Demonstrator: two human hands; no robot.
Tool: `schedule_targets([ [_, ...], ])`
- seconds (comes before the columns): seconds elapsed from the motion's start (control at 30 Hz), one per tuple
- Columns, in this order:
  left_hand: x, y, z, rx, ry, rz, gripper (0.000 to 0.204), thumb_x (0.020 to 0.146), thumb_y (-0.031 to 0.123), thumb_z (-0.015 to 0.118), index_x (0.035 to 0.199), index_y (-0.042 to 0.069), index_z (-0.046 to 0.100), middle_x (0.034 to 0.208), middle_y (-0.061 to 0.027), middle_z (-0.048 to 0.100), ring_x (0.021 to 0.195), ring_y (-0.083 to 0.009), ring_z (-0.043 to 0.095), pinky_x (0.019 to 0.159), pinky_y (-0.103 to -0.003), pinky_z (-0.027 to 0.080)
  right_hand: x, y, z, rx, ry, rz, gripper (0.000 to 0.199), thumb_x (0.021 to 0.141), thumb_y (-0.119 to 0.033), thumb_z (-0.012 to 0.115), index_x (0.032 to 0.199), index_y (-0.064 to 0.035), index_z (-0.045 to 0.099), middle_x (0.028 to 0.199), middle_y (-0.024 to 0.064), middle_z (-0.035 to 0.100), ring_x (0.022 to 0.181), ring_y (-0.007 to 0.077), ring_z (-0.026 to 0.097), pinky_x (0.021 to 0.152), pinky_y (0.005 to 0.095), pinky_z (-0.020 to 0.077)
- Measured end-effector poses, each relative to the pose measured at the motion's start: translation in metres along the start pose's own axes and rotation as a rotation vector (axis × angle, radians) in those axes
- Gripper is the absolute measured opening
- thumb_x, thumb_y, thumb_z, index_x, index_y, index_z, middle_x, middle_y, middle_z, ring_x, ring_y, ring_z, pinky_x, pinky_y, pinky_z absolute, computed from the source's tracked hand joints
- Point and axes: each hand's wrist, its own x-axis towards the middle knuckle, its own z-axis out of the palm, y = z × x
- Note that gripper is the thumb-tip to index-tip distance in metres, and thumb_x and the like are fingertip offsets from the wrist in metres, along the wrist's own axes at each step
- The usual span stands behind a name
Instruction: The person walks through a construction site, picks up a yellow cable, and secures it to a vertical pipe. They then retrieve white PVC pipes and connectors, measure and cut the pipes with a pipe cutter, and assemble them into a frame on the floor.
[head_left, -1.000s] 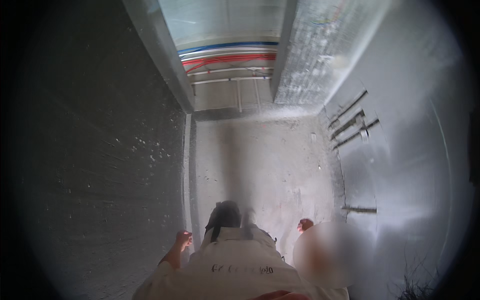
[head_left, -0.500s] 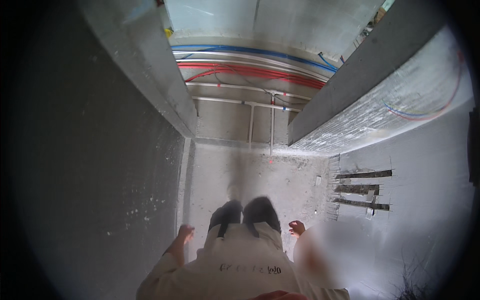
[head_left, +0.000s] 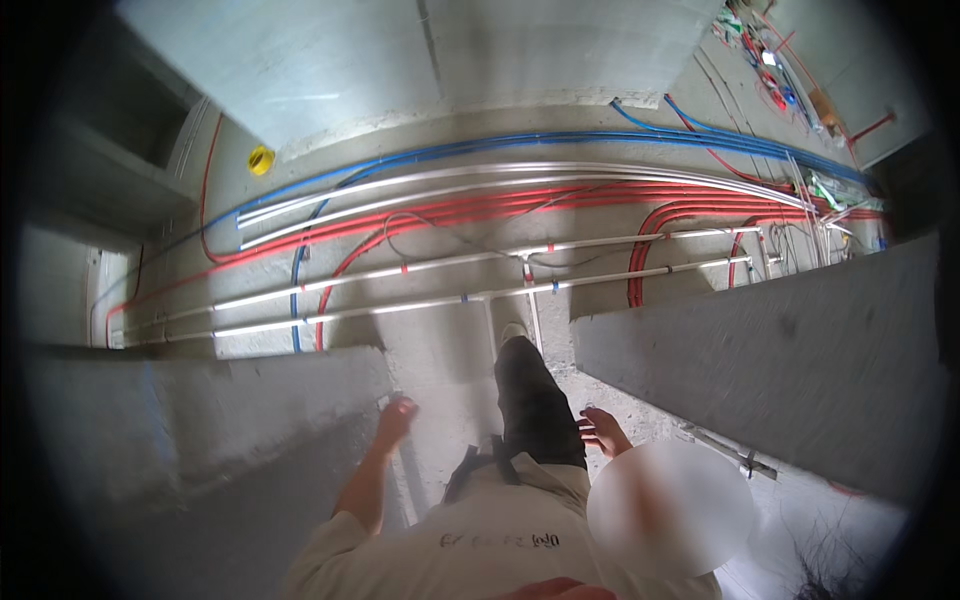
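My left hand (head_left: 398, 420) hangs beside my body in front of the left wall end; its fingers look curled but are smeared by motion, and no object shows in it. My right hand (head_left: 604, 432) hangs near my right thigh, its fingers loosely bent and apart, holding nothing. One dark trouser leg (head_left: 538, 400) is stretched forward, its shoe (head_left: 513, 331) beside a thin white pipe (head_left: 533, 315) on the floor. A blurred round patch covers part of my right arm.
Red conduits (head_left: 480, 205), blue conduits (head_left: 560, 140) and white pipes (head_left: 400, 270) cross the floor ahead. Grey wall ends stand at left (head_left: 260, 400) and right (head_left: 760, 340). A yellow ring-shaped item (head_left: 260, 160) lies far left; clutter (head_left: 775, 75) lies far right.
I have moved forward to the opening between the walls, and the pipes are nearer. One leg now reaches ahead. Both hands appear slightly higher in the picture.
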Motion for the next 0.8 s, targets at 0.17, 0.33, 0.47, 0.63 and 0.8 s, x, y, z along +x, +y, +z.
schedule_targets([
  [0.17, 0.019, 0.176, -0.06, -0.151, -0.348, -0.1, 0.038, 0.094, 0.029, 0.071, 0.117, 0.0, 0.069, 0.092, -0.0115, 0.074, 0.082, -0.0184, 0.071, 0.076, -0.034, 0.056, -0.017, -0.127, 0.031, -0.432, -0.005, -0.152, 0.025, 0.097, -0.027, 0.058, 0.111, -0.0094, 0.07, 0.098, 0.0074, 0.07, 0.085, 0.0195, 0.068, 0.075, 0.0398, 0.054],
  [0.33, 0.069, 0.201, -0.136, -0.431, -0.133, -0.266, 0.018, 0.096, 0.019, 0.067, 0.106, 0.005, 0.068, 0.09, -0.0065, 0.068, 0.073, -0.0142, 0.064, 0.067, -0.032, 0.055, 0.019, -0.161, 0.043, -1.117, -0.294, -0.289, 0.036, 0.098, -0.037, 0.054, 0.106, -0.0095, 0.076, 0.107, 0.0163, 0.074, 0.095, 0.0313, 0.071, 0.079, 0.0425, 0.055],
  [0.47, 0.106, 0.194, -0.218, -0.432, -0.078, -0.571, 0.012, 0.098, 0.016, 0.064, 0.093, 0.005, 0.064, 0.076, -0.0035, 0.063, 0.06, -0.0157, 0.059, 0.056, -0.03, 0.052, -0.06, -0.283, 0.091, -0.631, -0.177, 0.137, 0.054, 0.099, -0.05, 0.056, 0.124, -0.0043, 0.07, 0.115, 0.0168, 0.072, 0.099, 0.026, 0.067, 0.082, 0.041, 0.0553],
  [0.63, 0.234, 0.239, -0.275, -0.098, -0.382, -0.533, 0.005, 0.098, 0.016, 0.059, 0.097, 0.012, 0.061, 0.073, -0.0033, 0.058, 0.064, -0.0181, 0.06, 0.054, -0.035, 0.05, 0.019, -0.27, 0.088, -0.497, -0.064, -0.156, 0.058, 0.099, -0.051, 0.056, 0.125, -0.0016, 0.069, 0.115, 0.016, 0.072, 0.098, 0.0265, 0.067, 0.082, 0.0428, 0.0552],
  [0.8, 0.4, 0.346, -0.289, 0.115, -0.445, -0.252, 0.011, 0.095, 0.016, 0.059, 0.085, 0.012, 0.06, 0.063, -0.0062, 0.055, 0.057, -0.0213, 0.059, 0.045, -0.035, 0.043, 0.058, -0.3, 0.099, -0.195, 0.179, -0.25, 0.062, 0.099, -0.054, 0.055, 0.124, 0.0012, 0.069, 0.115, 0.0156, 0.072, 0.098, 0.0279, 0.067, 0.083, 0.0459, 0.055],
])
